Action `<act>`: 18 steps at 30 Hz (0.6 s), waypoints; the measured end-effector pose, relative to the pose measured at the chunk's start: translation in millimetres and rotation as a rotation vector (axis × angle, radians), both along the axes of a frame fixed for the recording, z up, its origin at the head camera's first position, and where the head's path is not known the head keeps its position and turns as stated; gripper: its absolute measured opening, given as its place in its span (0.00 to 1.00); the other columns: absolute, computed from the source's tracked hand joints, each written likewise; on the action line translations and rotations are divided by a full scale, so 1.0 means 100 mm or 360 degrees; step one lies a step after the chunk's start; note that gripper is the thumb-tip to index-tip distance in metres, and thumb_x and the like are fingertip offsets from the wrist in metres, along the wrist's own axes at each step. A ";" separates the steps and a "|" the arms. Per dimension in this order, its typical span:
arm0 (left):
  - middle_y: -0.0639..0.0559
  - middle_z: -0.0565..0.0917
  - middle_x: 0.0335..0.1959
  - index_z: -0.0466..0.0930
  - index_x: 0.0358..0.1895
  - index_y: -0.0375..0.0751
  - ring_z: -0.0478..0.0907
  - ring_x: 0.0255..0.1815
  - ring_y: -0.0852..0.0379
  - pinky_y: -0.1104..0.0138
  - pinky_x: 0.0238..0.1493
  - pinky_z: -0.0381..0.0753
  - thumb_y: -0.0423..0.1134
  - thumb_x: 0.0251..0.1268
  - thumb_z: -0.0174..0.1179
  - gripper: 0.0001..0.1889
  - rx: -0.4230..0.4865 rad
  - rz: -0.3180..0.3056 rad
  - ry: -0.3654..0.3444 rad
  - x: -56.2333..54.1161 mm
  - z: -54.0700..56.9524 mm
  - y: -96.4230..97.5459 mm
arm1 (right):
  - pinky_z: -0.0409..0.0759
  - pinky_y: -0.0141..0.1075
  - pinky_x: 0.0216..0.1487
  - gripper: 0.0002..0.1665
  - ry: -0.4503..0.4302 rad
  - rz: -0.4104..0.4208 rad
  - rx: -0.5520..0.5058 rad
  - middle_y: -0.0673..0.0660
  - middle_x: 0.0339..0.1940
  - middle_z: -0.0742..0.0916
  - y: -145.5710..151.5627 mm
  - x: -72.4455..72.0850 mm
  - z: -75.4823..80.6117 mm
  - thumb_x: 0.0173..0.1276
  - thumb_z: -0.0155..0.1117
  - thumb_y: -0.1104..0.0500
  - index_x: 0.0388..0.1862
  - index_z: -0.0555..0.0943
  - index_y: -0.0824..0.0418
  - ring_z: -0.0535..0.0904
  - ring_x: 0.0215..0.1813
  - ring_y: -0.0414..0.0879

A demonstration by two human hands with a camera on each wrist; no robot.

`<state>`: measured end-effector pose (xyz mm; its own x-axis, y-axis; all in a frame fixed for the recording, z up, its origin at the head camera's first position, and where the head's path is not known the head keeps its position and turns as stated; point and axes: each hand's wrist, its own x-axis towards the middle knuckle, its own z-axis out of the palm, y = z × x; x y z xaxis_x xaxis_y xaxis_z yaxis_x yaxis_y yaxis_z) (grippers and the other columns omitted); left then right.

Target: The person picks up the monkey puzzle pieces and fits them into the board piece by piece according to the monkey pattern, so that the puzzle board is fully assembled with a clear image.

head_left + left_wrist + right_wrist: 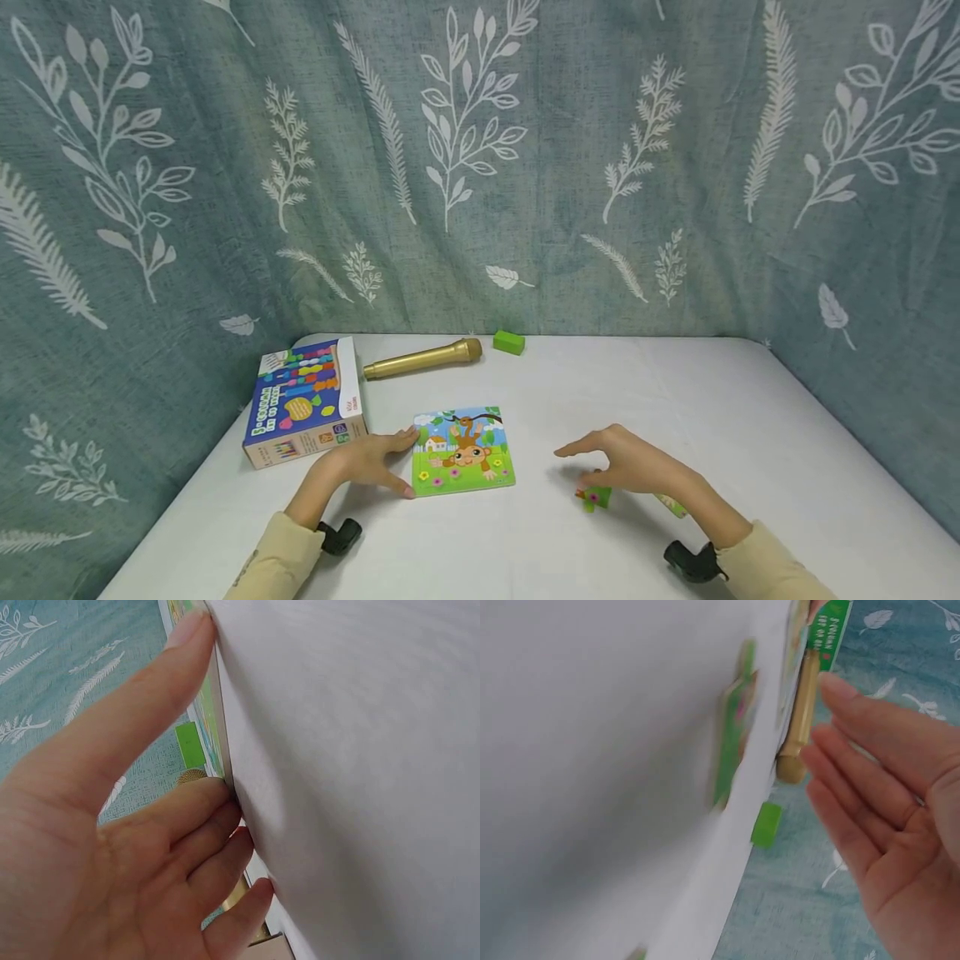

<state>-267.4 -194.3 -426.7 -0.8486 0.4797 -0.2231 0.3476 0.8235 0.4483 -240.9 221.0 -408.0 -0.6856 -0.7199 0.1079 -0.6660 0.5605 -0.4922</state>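
A square jigsaw puzzle (pixel 463 454) with a monkey picture lies flat on the white table. My left hand (pixel 372 460) is at its left side, thumb by the near corner and fingertips farther up that edge. The left wrist view shows the thumb (pixel 127 712) against the puzzle's edge, the other fingers loosely bent. My right hand (pixel 633 461) hovers right of the puzzle, fingers extended and holding nothing. Below it lies a loose green puzzle piece (pixel 597 497), which appears blurred in the right wrist view. Another piece (pixel 672 505) is partly hidden under the right wrist.
A blue game box (pixel 303 404) stands at the left of the table (pixel 637 383). Behind the puzzle lie a gold microphone (pixel 420 361) and a green block (pixel 508 342). A leaf-patterned curtain (pixel 555 167) hangs behind the table and along both sides.
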 end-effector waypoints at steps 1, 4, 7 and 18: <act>0.45 0.57 0.75 0.59 0.74 0.45 0.52 0.75 0.42 0.47 0.72 0.53 0.58 0.46 0.73 0.51 0.0004 0.0001 0.0003 0.00 0.00 0.00 | 0.81 0.44 0.49 0.24 -0.0004 0.0025 -0.0006 0.54 0.53 0.85 0.03 0.00 0.00 0.60 0.71 0.62 0.57 0.82 0.60 0.80 0.55 0.47; 0.45 0.57 0.75 0.59 0.74 0.45 0.52 0.75 0.42 0.47 0.72 0.53 0.57 0.46 0.73 0.51 0.0003 0.0004 0.0004 0.00 0.00 -0.01 | 0.81 0.45 0.51 0.23 -0.0002 0.0104 -0.0012 0.53 0.52 0.86 0.10 -0.01 -0.02 0.60 0.72 0.61 0.55 0.83 0.61 0.81 0.56 0.47; 0.45 0.57 0.75 0.59 0.74 0.45 0.53 0.75 0.43 0.47 0.72 0.53 0.57 0.46 0.73 0.51 -0.0002 0.0004 0.0007 0.01 0.01 -0.01 | 0.80 0.47 0.53 0.22 -0.0010 0.0179 -0.0003 0.53 0.51 0.86 0.16 -0.03 -0.03 0.59 0.72 0.61 0.54 0.83 0.61 0.81 0.55 0.47; 0.46 0.57 0.75 0.59 0.74 0.47 0.53 0.75 0.43 0.47 0.72 0.53 0.59 0.44 0.73 0.52 -0.0025 0.0014 0.0006 0.00 -0.01 0.01 | 0.81 0.43 0.52 0.24 -0.0042 0.0301 0.0043 0.53 0.51 0.87 0.26 -0.06 -0.01 0.55 0.71 0.72 0.52 0.84 0.61 0.82 0.53 0.44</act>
